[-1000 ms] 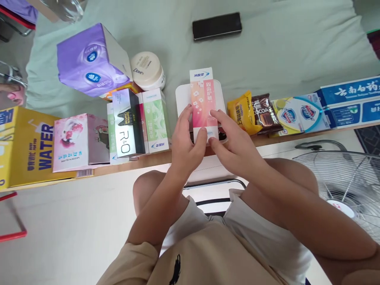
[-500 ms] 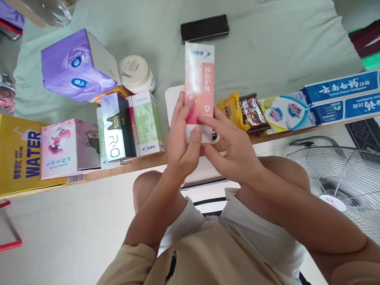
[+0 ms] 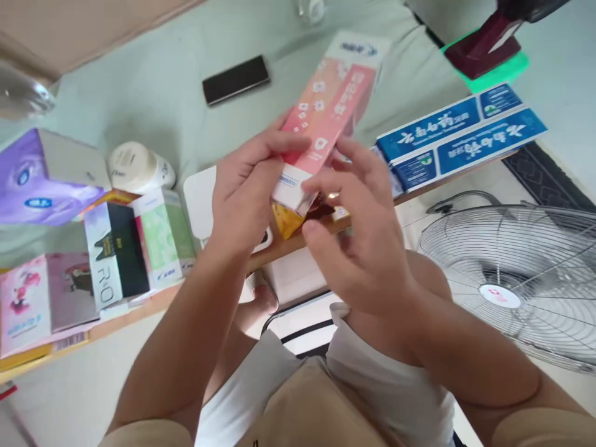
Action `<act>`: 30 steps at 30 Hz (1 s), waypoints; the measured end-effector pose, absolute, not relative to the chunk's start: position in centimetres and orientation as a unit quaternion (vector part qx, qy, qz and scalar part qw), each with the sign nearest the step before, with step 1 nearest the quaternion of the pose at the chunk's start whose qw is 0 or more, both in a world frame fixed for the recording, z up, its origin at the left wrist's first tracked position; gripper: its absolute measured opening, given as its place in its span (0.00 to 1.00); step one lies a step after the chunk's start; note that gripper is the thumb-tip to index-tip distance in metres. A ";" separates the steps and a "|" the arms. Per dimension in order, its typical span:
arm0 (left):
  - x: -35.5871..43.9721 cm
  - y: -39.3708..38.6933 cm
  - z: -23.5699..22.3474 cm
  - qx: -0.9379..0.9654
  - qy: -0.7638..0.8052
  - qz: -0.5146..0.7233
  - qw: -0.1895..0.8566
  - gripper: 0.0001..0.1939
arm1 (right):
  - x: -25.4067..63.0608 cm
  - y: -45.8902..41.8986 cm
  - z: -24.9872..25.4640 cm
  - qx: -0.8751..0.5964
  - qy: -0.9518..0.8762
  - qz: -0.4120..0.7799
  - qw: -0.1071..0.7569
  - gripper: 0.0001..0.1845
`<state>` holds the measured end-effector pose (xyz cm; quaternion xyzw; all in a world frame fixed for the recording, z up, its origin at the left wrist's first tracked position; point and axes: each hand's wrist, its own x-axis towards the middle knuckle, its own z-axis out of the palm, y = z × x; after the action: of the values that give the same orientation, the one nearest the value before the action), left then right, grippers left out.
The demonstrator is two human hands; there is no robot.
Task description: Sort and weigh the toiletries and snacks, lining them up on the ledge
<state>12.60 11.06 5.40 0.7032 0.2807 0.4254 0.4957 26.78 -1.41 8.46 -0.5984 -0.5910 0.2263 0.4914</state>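
A pink and white toothpaste box (image 3: 321,118) is tilted to the upper right above the table edge. My left hand (image 3: 246,180) grips its left side, thumb near the lower end and fingers along the edge. On the other side is my right hand (image 3: 363,211), its fingers spread and thumb apart. Its fingertips are close to the box's lower right edge; whether they touch it I cannot tell. Beneath the box, a yellow packet (image 3: 286,222) shows in part. The hands and box hide most of the packets there.
Left on the table are a purple tissue pack (image 3: 28,180), a Dove jar (image 3: 139,167), a black and white box (image 3: 116,254), a green box (image 3: 162,236) and a pink box (image 3: 28,304). A phone (image 3: 236,81) lies behind. Blue toothpaste boxes (image 3: 484,143) and a fan (image 3: 507,285) are right.
The view has turned to the right. The toothpaste box has gone from upright to tilted toward the upper right. My right hand's fingers have spread and moved off its front face.
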 end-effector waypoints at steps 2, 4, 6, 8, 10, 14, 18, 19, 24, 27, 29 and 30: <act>16.1 13.3 5.5 0.733 0.272 0.379 0.496 0.09 | 28.4 -1.3 8.1 -0.616 -0.581 0.205 0.492 0.14; 19.8 15.6 5.1 0.749 0.253 0.348 0.504 0.10 | 30.2 -1.0 7.6 -0.648 -0.560 0.175 0.485 0.14; 23.6 17.3 4.6 0.752 0.231 0.328 0.523 0.13 | 32.2 -0.6 7.0 -0.684 -0.537 0.140 0.474 0.16; 26.9 18.2 4.2 0.753 0.225 0.298 0.542 0.12 | 33.9 -0.3 6.2 -0.713 -0.519 0.115 0.457 0.17; 29.2 18.7 3.9 0.755 0.233 0.267 0.551 0.10 | 35.3 -0.1 5.5 -0.740 -0.507 0.113 0.427 0.18; 31.1 20.1 3.7 0.731 0.237 0.221 0.601 0.12 | 36.5 -0.1 4.8 -0.774 -0.517 0.133 0.340 0.21; 31.4 21.8 4.0 0.614 0.274 0.159 0.723 0.18 | 36.6 -0.2 5.2 -0.776 -0.543 0.163 0.276 0.25; 31.4 22.0 4.2 0.577 0.288 0.145 0.751 0.19 | 36.6 -0.3 5.3 -0.772 -0.552 0.166 0.267 0.26; 31.6 21.1 5.0 0.538 0.308 0.100 0.778 0.09 | 36.3 -0.4 6.2 -0.745 -0.594 0.170 0.250 0.26; 31.4 20.4 4.9 0.663 0.273 0.093 0.691 0.06 | 36.5 -0.6 6.5 -0.734 -0.610 0.177 0.240 0.21; 31.0 20.3 4.5 0.747 0.230 0.086 0.617 0.11 | 36.6 -0.8 6.7 -0.730 -0.620 0.178 0.226 0.18; 30.9 20.3 4.3 0.778 0.210 0.078 0.587 0.14 | 36.5 -0.9 6.7 -0.728 -0.624 0.178 0.222 0.17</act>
<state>30.88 20.33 4.34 0.7779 0.2098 0.0776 0.5873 36.55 -0.92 6.74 -0.7279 -0.6237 0.1782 0.2222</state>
